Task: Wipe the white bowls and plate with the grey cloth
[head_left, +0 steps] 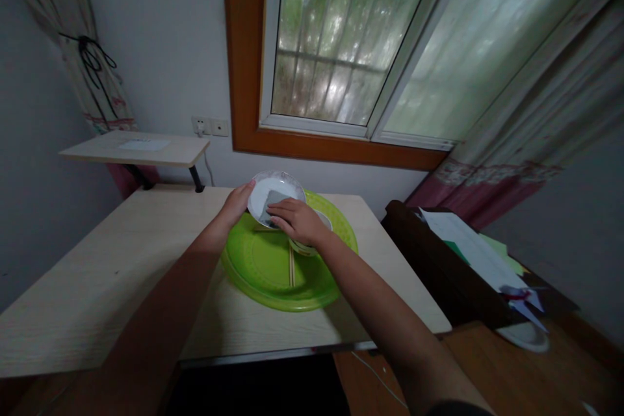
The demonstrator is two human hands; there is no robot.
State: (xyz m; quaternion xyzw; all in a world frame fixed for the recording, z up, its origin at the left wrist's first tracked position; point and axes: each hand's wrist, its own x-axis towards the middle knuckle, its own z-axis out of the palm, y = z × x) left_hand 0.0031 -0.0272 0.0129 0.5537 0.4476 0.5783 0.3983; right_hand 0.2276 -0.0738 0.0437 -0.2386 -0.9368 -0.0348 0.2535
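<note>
My left hand [236, 203] grips the left rim of a white plate [260, 194], which is tilted up towards me above a round green tray [258, 266]. With my right hand [296, 220] I press a grey cloth [273, 197] against the plate's inner face; the fingers lie bent over it. Just under my right hand a white bowl [305, 249] stands in the tray, partly hidden by the wrist. A pair of chopsticks [291, 268] rests in the tray in front of the bowl.
The tray lies on a pale wooden table [146, 260]. A small raised shelf [170, 151] with a paper on it stands at the back left. To the right is a dark brown piece of furniture [429, 260] with papers on top. A window is behind.
</note>
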